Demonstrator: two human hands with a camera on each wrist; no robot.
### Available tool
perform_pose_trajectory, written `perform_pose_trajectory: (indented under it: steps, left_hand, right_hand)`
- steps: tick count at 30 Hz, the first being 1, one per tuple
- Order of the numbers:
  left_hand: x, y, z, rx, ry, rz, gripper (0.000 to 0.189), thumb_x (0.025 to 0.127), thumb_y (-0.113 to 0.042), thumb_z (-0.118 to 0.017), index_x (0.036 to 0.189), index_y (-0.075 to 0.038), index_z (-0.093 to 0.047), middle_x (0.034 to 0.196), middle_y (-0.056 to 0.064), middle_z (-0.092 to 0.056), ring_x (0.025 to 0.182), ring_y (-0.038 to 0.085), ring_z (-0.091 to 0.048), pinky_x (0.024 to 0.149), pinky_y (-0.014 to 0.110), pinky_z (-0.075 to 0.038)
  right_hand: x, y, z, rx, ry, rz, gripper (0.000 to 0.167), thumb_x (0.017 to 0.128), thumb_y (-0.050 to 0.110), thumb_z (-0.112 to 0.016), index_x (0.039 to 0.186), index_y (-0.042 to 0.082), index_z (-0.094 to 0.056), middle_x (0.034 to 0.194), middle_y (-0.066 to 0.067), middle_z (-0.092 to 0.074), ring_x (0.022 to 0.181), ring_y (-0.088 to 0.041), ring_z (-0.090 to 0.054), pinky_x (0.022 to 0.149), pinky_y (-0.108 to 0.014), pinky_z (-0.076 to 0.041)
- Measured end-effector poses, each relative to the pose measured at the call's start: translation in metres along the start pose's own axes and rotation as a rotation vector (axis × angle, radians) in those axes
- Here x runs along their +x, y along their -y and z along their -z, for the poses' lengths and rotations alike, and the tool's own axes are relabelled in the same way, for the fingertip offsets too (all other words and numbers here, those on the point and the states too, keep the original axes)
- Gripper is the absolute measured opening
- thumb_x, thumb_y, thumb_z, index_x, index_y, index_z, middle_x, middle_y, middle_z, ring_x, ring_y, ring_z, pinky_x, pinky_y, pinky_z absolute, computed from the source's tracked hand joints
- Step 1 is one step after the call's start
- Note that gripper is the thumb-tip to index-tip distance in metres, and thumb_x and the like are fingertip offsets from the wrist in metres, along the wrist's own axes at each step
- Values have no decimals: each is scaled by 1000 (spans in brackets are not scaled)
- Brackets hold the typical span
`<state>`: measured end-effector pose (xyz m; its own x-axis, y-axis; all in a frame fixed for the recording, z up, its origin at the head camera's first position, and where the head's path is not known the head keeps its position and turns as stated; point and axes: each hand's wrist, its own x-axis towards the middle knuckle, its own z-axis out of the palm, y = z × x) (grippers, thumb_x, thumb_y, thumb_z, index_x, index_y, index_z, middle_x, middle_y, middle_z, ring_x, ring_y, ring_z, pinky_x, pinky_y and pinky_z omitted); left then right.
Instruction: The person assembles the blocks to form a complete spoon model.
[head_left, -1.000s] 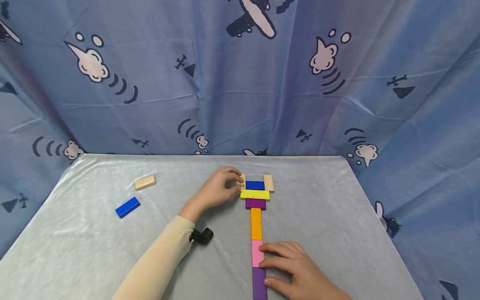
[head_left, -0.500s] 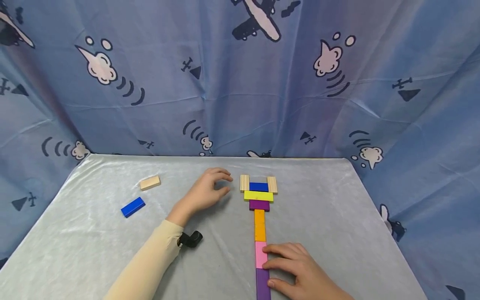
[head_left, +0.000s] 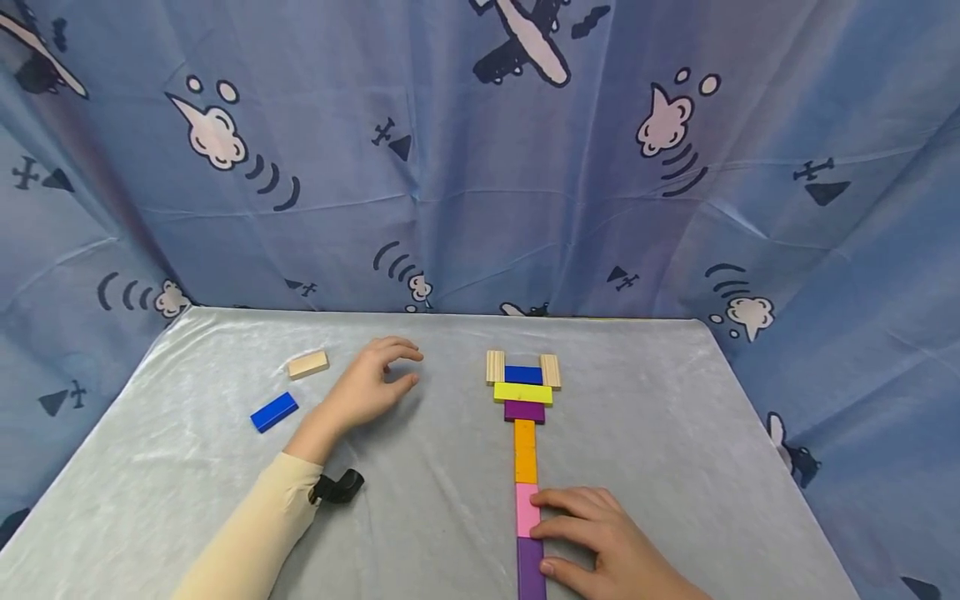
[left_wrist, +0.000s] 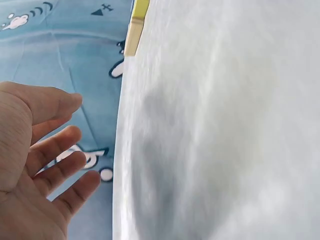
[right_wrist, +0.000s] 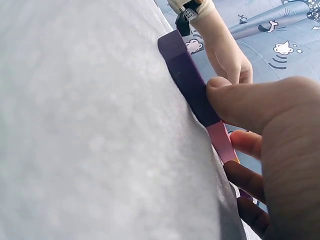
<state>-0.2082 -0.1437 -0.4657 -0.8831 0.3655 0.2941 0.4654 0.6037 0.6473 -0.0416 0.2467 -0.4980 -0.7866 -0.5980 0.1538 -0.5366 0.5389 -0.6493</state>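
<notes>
A row of flat blocks runs up the table in the head view: purple block point(head_left: 530, 567), pink block point(head_left: 527, 498), orange piece point(head_left: 525, 450), dark purple block point(head_left: 524, 411) and yellow block point(head_left: 522, 394). Beyond the yellow one, a blue block point(head_left: 522, 375) sits between two plain wooden blocks point(head_left: 495, 367). My right hand point(head_left: 592, 537) rests its fingertips along the right side of the pink and purple blocks; its thumb point(right_wrist: 220, 90) touches the purple one in the right wrist view. Over the cloth, left of the row, my left hand point(head_left: 367, 387) is relaxed and holds nothing.
Left of my left hand lie a loose wooden block point(head_left: 308, 364) and a second blue block point(head_left: 274, 412). A pale cloth point(head_left: 660, 433) covers the table, and a blue patterned curtain point(head_left: 480, 183) hangs behind its far edge.
My left hand has drawn away leftward from the far left wooden block, toward the loose blocks. My right hand stays at the pink and purple blocks. The head view has shifted slightly.
</notes>
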Motion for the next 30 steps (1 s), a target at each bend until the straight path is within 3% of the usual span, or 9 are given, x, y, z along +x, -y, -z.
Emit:
perform_pose_trajectory:
  steps: [20,30]
  left_hand:
    - [-67,35,63,84,-109,109,31,97,-4,-81,128,-1,-77,142,19,-68,131,38,-58,92,55,-56]
    - [-105,54,88,170,-191,159,29,95,-7,-84,123,-3,-79,137,16,-71,126,37,-61,90,47,-55]
  right_hand:
    - [0,2,0,18,34,-74,25,100,54,-77,125,55,-73,144,25,-62,127,-7,-59,103,-45,-54]
    - [0,0,-2,-7,8,-37,25,100,51,-79,124,55,-73,145,24,-62,127,-7,-59,103,-44,-54]
